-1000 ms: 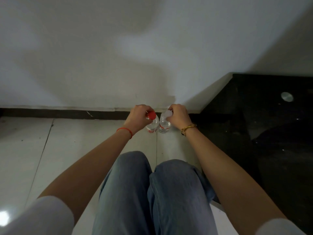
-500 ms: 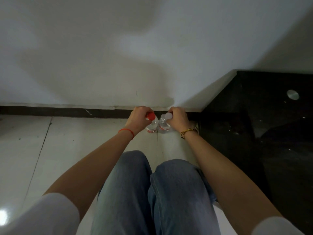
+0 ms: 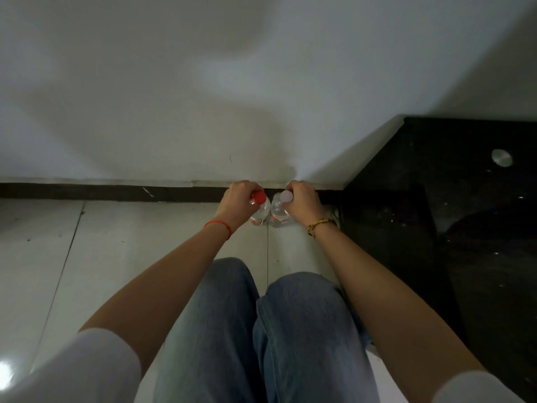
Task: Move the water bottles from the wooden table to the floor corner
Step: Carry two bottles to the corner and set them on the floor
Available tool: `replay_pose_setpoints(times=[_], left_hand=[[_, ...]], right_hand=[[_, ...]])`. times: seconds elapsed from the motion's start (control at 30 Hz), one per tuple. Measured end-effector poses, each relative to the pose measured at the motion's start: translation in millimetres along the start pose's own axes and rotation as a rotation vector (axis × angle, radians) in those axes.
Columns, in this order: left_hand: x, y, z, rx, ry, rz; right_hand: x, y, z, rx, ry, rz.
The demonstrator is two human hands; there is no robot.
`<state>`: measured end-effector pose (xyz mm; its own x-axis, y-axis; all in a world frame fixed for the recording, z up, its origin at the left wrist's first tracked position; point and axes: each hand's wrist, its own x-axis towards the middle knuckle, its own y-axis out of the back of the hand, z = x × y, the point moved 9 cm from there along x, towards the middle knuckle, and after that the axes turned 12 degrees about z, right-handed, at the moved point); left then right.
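floor: pale glossy tiles [image 3: 122, 257], thin dark grout lines; one line runs near-to-far btwn the two bottles; bright glare spot at near left edge.
wall: plain white wall [image 3: 203, 97] across the far side, soft shadows on it; dark baseboard strip [image 3: 101, 192] where wall meets floor.
right side: black glossy block [image 3: 465, 228] w/ pale speckles fills the right, meets wall at the far corner; small round silver disc [image 3: 501, 157] on its top.
bottles: two clear water bottles upright on the tile, side by side, touching or nearly so, just in front of the baseboard and near the black block. left one = red-cap bottle [image 3: 260, 212]; right one = white-cap bottle [image 3: 279, 214]. whether the bases are fully down, can't tell.
left hand: left hand [image 3: 236, 203] wraps the red-cap bottle from its left side, fingers curled round the neck/shoulder just under the cap; red string [image 3: 219, 225] on the wrist.
right hand: right hand [image 3: 303, 203] grips the white-cap bottle from its right side, fingers curled tight round the top part, thumb by the cap; gold bangle [image 3: 321, 225] on the wrist.
person: crouched; knees in blue jeans [image 3: 261, 330] in the near middle, white sleeves [image 3: 87, 367] at both near corners, both forearms stretched fwd to the bottles.
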<state>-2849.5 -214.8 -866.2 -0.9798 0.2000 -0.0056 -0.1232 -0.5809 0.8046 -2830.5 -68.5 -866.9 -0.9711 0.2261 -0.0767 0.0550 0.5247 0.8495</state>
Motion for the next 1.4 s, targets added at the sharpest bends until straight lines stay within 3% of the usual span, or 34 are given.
replay_pose_setpoints(times=[0.23, 0.5, 0.73, 0.97, 1.4], left_hand=[[3, 5, 5, 0.019, 0.019, 0.025], [1, 12, 16, 0.12, -0.048, 0.006], [-9, 62, 40, 0.161, -0.099, 0.028], [-43, 172, 109, 0.256, -0.141, 0.0], [-131, 419, 304, 0.245, -0.228, 0.087]], right_hand=[[-1, 3, 2, -0.079, 0.04, -0.038], [5, 16, -6, 0.007, 0.041, 0.0], [-10, 54, -27, -0.009, 0.045, -0.014], [-54, 166, -83, 0.048, 0.011, -0.025], [-163, 430, -224, 0.066, 0.03, 0.044]])
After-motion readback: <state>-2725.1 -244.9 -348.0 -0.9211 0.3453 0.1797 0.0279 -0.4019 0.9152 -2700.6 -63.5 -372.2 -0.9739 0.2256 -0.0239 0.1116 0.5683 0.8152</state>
